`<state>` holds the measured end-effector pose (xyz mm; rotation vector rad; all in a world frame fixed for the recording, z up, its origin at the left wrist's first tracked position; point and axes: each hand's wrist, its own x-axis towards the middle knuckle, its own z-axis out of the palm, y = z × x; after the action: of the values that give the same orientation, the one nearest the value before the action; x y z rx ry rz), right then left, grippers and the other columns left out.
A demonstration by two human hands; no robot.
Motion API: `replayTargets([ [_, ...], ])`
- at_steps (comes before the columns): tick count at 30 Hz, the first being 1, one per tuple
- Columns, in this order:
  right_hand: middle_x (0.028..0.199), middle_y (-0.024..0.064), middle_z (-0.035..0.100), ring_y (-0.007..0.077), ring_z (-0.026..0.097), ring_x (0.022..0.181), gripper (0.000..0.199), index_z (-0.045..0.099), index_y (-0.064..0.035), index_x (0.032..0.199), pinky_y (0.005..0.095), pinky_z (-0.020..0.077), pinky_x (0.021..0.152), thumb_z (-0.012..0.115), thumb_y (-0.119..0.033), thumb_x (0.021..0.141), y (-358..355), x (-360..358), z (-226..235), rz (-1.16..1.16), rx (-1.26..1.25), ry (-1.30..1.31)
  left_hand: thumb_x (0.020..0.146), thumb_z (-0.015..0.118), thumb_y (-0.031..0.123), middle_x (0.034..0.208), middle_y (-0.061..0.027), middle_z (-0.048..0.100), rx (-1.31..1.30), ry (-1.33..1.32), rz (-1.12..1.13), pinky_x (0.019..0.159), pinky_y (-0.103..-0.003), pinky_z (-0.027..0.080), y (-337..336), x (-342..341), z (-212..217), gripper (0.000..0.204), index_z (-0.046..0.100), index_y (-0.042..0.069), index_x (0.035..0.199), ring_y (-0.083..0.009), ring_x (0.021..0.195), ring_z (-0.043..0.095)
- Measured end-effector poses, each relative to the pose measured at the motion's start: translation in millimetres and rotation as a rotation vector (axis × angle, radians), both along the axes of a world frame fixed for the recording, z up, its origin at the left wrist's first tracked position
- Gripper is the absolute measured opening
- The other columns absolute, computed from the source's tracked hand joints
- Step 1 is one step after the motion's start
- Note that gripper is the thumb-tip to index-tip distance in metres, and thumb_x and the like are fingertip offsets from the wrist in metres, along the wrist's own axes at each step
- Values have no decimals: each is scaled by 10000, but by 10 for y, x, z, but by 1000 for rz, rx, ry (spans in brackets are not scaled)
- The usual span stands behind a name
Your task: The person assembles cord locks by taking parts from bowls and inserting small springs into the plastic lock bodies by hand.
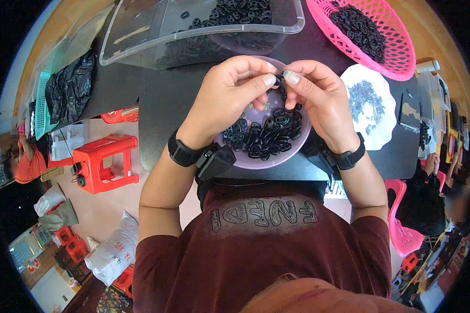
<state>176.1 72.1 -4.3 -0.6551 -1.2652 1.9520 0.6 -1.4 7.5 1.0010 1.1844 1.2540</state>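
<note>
My left hand (230,93) and my right hand (321,99) meet above a light purple bowl (261,165). Thumb and fingers of each are pinched together on a small black plastic piece (278,81) between them; the fingertips cover most of it. Below, the bowl holds a heap of small black oval pieces with holes (269,136). To the right of my right hand, a white scalloped plate (384,136) carries a pile of tiny grey, metallic-looking parts (365,101).
A clear plastic bin (136,51) with more black pieces stands behind the bowl. At the far right of the dark table (167,115) is a pink lattice basket (399,36) of black pieces. Left, a red stool (96,156) stands on the floor; another person (428,198) sits at right.
</note>
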Motion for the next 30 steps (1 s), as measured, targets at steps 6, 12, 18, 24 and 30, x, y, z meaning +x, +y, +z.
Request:
replayTargets([
  [6, 761, 19, 627, 79, 577, 618, 164, 644, -17, 1030, 201, 491, 568, 647, -114, 899, 20, 7, 18, 17, -12, -13, 908, 610, 63, 905, -44, 653, 25, 2, -20, 685, -236, 513, -1, 12, -27, 149, 605, 5, 1046, -94, 741, 608],
  [12, 742, 24, 625, 83, 581, 601, 161, 644, -13, 1027, 202, 489, 565, 647, -108, 898, 13, 13, 17, -25, -25, -25, 907, 610, 56, 942, -70, 669, 4, 5, -4, 696, -249, 539, -17, 32, -36, 141, 612, 2, 1037, -119, 776, 645],
  [18, 726, 21, 619, 81, 564, 569, 157, 646, -15, 1023, 202, 470, 537, 652, -100, 892, 28, 15, 23, -20, -14, -47, 894, 608, 3, 946, -76, 670, 32, 85, 45, 703, -251, 543, -28, 80, -43, 148, 608, -2, 1041, -129, 791, 657],
  [24, 720, 18, 615, 79, 555, 562, 156, 651, -9, 1008, 200, 459, 520, 662, -102, 883, 16, 17, 46, -42, 7, -48, 870, 610, -19, 896, -61, 678, 106, 82, 105, 681, -224, 536, -37, 130, -20, 109, 619, -33, 978, -104, 758, 654],
  [30, 739, 22, 622, 73, 558, 575, 145, 659, -8, 985, 193, 460, 527, 667, -107, 879, 15, 24, 34, -18, 44, -91, 862, 615, -28, 871, -64, 682, 151, 120, 156, 690, -225, 534, -40, 143, -44, 106, 621, -26, 968, -101, 767, 657],
])
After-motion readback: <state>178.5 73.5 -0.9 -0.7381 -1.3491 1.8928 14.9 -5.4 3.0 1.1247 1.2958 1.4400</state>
